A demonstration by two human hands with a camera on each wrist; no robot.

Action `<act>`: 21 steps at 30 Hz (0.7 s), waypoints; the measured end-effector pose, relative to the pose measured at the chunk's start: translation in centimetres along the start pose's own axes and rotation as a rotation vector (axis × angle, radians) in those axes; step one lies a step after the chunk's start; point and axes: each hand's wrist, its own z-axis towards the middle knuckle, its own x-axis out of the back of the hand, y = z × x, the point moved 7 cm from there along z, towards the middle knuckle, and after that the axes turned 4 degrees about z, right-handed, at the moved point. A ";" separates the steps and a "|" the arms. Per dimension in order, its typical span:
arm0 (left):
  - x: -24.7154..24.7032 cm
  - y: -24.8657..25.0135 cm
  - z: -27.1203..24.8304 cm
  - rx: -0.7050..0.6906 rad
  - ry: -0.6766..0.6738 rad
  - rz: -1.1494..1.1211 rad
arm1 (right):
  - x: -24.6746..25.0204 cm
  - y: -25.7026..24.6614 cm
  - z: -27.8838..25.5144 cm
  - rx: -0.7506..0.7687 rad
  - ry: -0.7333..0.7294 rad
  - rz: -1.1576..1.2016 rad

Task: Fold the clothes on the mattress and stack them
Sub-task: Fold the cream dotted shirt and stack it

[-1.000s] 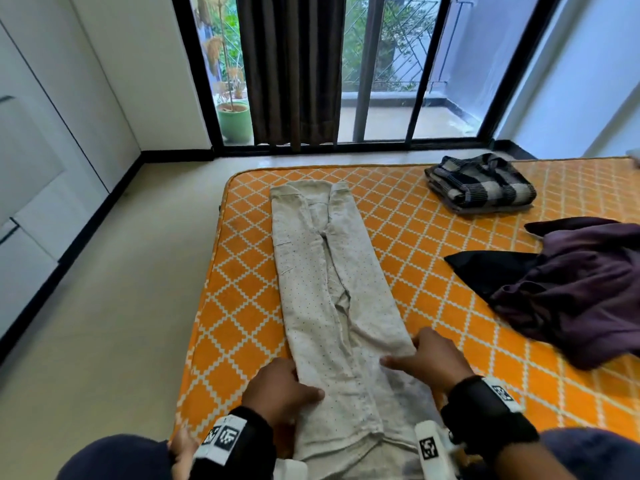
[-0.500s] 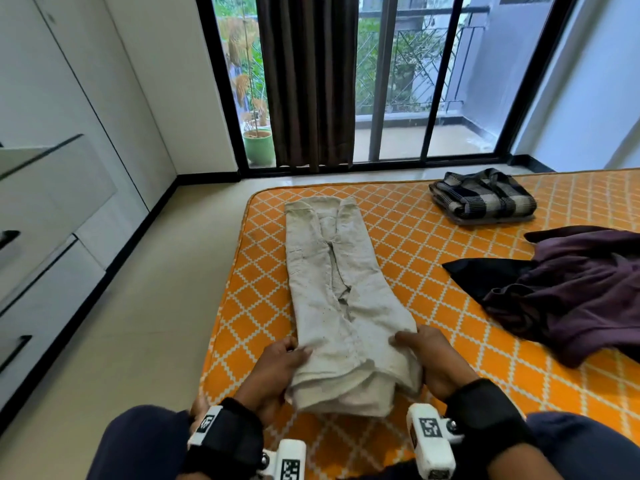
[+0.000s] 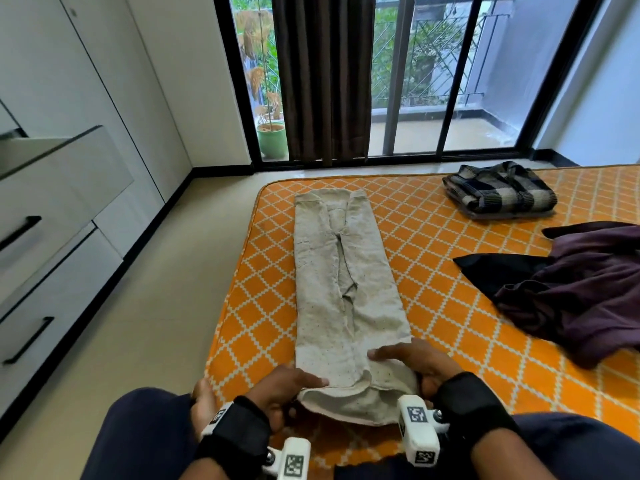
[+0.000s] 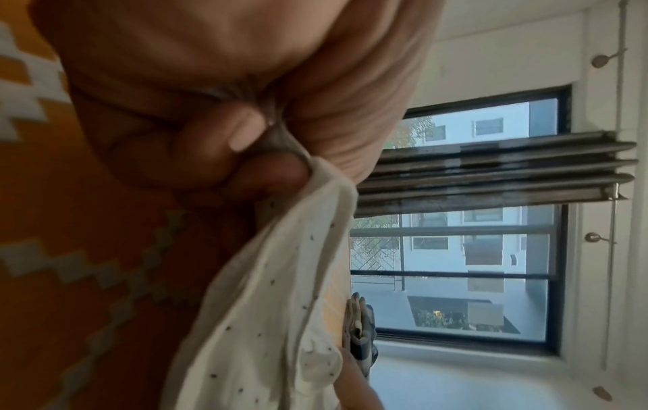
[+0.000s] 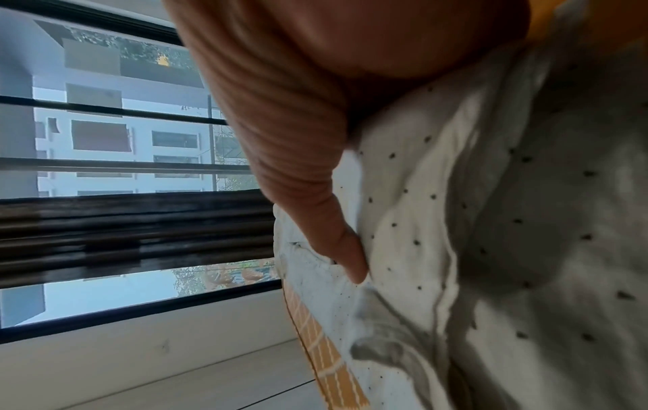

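Observation:
A beige dotted garment [image 3: 343, 289] lies lengthwise on the orange patterned mattress [image 3: 433, 237], its near end doubled over into a raised fold. My left hand [image 3: 311, 384] pinches the fold's left edge, thumb on top. In the left wrist view the fingertips [image 4: 245, 133] squeeze the dotted cloth [image 4: 273, 319]. My right hand [image 3: 398, 358] grips the fold's right edge, with the thumb [image 5: 347, 258] pressed onto the cloth [image 5: 490, 208]. A folded plaid garment [image 3: 498, 188] sits at the far right of the mattress.
A crumpled purple garment [image 3: 588, 292] over a black cloth [image 3: 498, 271] lies on the right of the mattress. White drawers [image 3: 52, 237] stand at the left across a strip of floor. Glass doors and a dark curtain [image 3: 325, 74] are beyond the mattress.
Both hands went from pressing flat on the garment to gripping its near end, which is now doubled over and held up. The head view has tilted upward.

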 end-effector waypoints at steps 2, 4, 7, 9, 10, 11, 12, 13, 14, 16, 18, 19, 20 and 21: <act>0.0 0.1 -0.4 0.035 -0.009 -0.030 | -0.3 -0.1 0.3 0.027 -0.016 0.035; -0.4 0.5 -1.1 0.037 -0.050 -0.113 | -0.7 -0.6 0.0 0.061 -0.014 0.037; -0.3 0.8 -1.4 0.061 -0.117 -0.222 | -0.7 -0.5 0.2 0.023 -0.006 0.105; 0.3 -0.1 -1.2 0.136 -0.074 -0.168 | -0.8 -0.2 0.0 -0.029 0.006 0.090; 0.4 -0.6 -1.2 0.169 -0.040 -0.113 | -0.7 -0.1 0.0 -0.036 0.025 0.073; 0.5 -1.1 -1.1 0.195 -0.013 -0.059 | -0.7 -0.1 -0.2 -0.029 0.043 0.051; 0.3 -1.3 -1.1 0.215 0.001 -0.011 | -0.7 -0.2 -0.3 -0.018 0.051 0.025; 0.1 -1.3 -1.2 0.222 0.008 0.030 | -0.8 -0.2 -0.3 -0.013 0.051 0.003; 0.1 -1.2 -1.3 0.216 0.019 0.070 | -0.8 -0.2 -0.3 0.000 0.051 -0.015; 0.3 -0.9 -1.4 0.173 0.062 0.148 | -1.2 0.3 -0.8 0.012 0.054 -0.006; 0.4 -0.4 -1.7 0.112 0.112 0.214 | -1.9 0.7 -1.9 0.055 0.055 0.022; 0.4 -0.3 -1.9 0.085 0.134 0.234 | -2.2 0.9 -2.2 0.069 0.054 0.032; 0.5 -0.2 -2.1 0.068 0.155 0.235 | -2.4 1.1 -2.5 0.090 0.050 0.042; 0.5 -0.3 -2.4 0.059 0.173 0.219 | -2.5 1.1 -2.7 0.120 0.050 0.062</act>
